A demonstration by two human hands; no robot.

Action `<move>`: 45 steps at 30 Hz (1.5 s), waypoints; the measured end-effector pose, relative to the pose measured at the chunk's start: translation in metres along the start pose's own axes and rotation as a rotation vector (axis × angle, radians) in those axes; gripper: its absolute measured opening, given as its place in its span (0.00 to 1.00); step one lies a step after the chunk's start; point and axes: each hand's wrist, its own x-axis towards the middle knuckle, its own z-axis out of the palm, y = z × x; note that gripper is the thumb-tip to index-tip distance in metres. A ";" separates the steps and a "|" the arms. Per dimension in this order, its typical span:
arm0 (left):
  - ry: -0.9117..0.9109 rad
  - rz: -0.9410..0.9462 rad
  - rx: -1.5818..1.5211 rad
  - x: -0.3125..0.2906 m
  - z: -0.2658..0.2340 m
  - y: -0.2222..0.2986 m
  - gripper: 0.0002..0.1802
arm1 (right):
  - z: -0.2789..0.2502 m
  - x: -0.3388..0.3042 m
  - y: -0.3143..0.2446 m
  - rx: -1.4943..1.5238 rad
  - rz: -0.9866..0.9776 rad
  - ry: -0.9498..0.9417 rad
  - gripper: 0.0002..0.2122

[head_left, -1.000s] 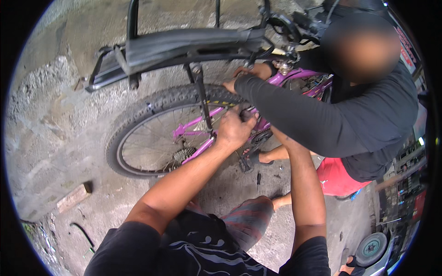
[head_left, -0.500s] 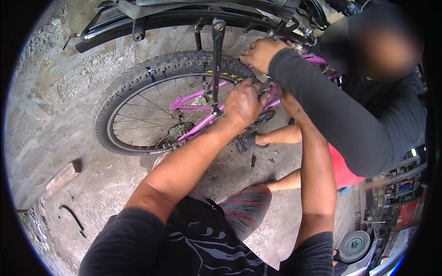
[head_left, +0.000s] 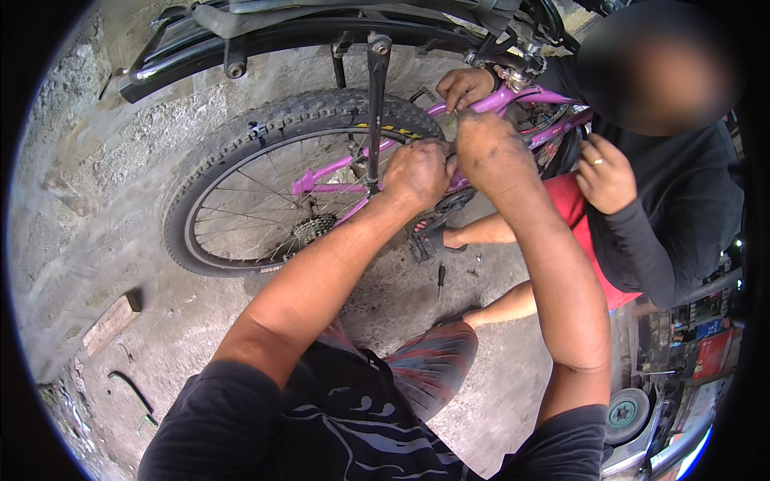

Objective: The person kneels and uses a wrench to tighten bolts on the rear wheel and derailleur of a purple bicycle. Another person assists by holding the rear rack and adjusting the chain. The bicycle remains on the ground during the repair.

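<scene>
A pink bicycle frame stands by the wall, its knobbly rear tire and cassette to the left. My left hand is closed by the frame, just right of a black upright strut. My right hand is closed too, right beside the left one, over the middle of the frame. The fingertips and whatever they grip are hidden behind my own hands. A co-worker's hand rests at the frame's top tube, while that person's other hand is raised to the right.
A black carrier rack and fender run above the wheel. On the concrete floor lie a screwdriver, a block and a curved black piece. The co-worker's foot is near the pedal. A spare wheel stands lower right.
The co-worker's sleeved arm, which reached across above my hands, has drawn back to the right. My right hand has come up beside my left and shows fully. My left stays nearly in place.
</scene>
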 end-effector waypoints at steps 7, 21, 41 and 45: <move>-0.041 0.020 -0.045 -0.001 -0.003 -0.008 0.12 | -0.004 0.004 -0.038 -0.087 0.213 -0.164 0.10; 0.132 -0.011 -0.003 0.008 0.015 -0.009 0.09 | 0.016 0.009 0.020 -0.056 -0.179 -0.138 0.15; 0.161 0.123 -0.002 -0.006 0.008 -0.008 0.11 | 0.008 0.033 0.054 -0.237 -0.735 0.019 0.07; 0.134 0.099 -0.052 -0.008 0.009 -0.009 0.12 | 0.004 0.026 0.056 -0.200 -0.914 0.171 0.09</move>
